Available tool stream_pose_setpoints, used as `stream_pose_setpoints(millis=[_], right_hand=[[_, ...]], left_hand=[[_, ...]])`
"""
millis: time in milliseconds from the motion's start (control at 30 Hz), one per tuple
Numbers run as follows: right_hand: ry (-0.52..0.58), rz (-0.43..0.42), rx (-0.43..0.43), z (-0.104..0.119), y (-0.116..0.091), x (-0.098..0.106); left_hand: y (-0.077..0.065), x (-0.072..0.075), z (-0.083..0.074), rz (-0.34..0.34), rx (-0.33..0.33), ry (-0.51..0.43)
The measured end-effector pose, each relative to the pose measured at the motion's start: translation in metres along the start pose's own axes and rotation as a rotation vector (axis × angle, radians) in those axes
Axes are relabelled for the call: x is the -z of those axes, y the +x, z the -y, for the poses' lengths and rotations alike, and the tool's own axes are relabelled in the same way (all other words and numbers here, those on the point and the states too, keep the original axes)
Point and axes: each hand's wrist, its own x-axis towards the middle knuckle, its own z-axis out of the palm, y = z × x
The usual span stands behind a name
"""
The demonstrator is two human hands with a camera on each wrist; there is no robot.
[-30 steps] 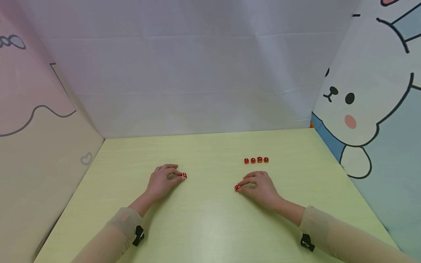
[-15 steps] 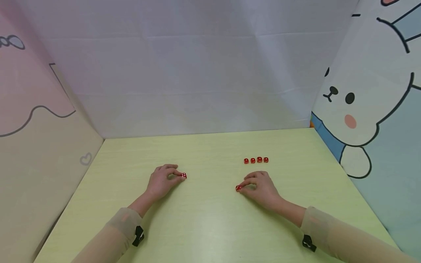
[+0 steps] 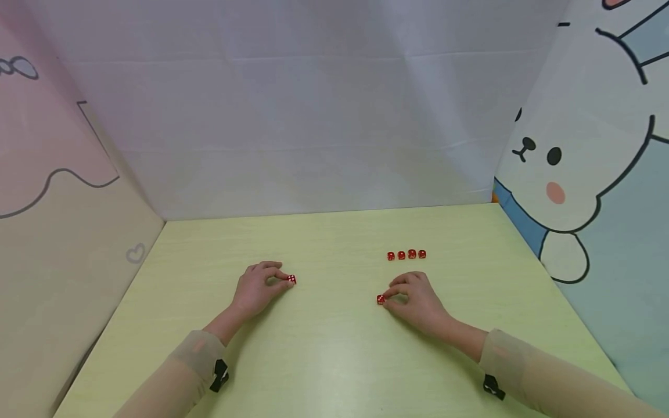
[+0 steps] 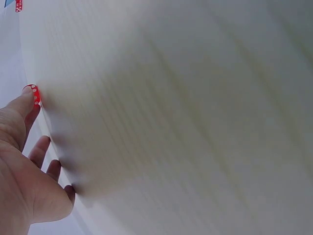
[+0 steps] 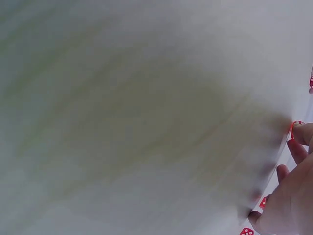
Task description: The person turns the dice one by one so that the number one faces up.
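Between thumb and forefinger, my left hand (image 3: 257,288) pinches a red die (image 3: 292,280) with white pips, left of the table's middle. In the left wrist view that die (image 4: 35,94) shows at the thumb tip, and the other fingers reach down close to the tabletop. My right hand (image 3: 416,300) pinches a second red die (image 3: 381,299) by its side, right of the middle and a little nearer the front. The right wrist view has this die (image 5: 296,129) partly covered by the thumb. Behind the right hand, several red dice (image 3: 406,255) stand in a short row.
Both hands work over a pale yellow wood-grain table (image 3: 324,360). A white cloth wall (image 3: 313,133) rises at its back edge. Printed panels flank it, with a cartoon animal on the right panel (image 3: 601,174) and a pink area on the left panel (image 3: 47,133).
The right hand's die has shifted slightly to the right and turned, its face now squarer to the head camera. The left hand and the row of dice have stayed in place.
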Motion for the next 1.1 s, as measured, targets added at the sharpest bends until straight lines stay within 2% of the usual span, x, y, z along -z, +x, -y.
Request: stream_pose_setpoints(millis=[467,733,1100], right_hand=[[-0.05,-0.032,0.062,-0.002,-0.0007,-0.0011],[-0.055,-0.031,0.067,-0.0026,-0.001,-0.001],[-0.165,-0.075,0.124,-0.0009,-0.0007,0.0042]], left_hand=[[0.0,0.0002,-0.0005,0.003,0.008,-0.003],[0.0008,-0.0007,0.0007,0.004,0.007,-0.008],[0.0027,-0.0023,0.0031,0.004,-0.003,-0.009]])
